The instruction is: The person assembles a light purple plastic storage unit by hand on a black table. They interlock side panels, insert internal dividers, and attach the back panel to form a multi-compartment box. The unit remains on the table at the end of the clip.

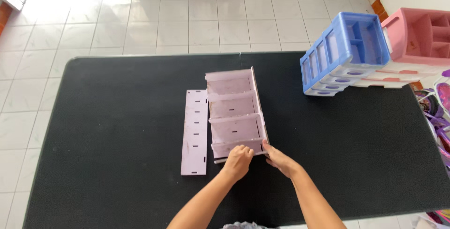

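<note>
Your 2 hands meet at the near end of 1 pale pink shelf frame (pixel 236 116) lying on the black table (pixel 117 116). Your left hand (pixel 238 160) is curled over the nearest divider, fingers closed down on its front edge. Your right hand (pixel 280 159) sits just beside it, fingers pressed against the frame's near right corner, where the upright side wall ends; whether it pinches that wall or only pushes on it cannot be told.

Beyond your grip the frame shows 4 cross dividers between its compartments, running away from you, with 1 tall side wall along the right.

Just left of your left hand lies 1 loose flat panel (pixel 195 131), the same pale pink, with a row of small slots down its right edge. It lies alongside the frame's open left side, near it.

Far off to the right of your right hand, at the table's far corner, 2 plastic drawer units lie tipped over, touching: 1 blue drawer unit (pixel 344 53) nearer, 1 pink drawer unit (pixel 417 39) behind it.
</note>
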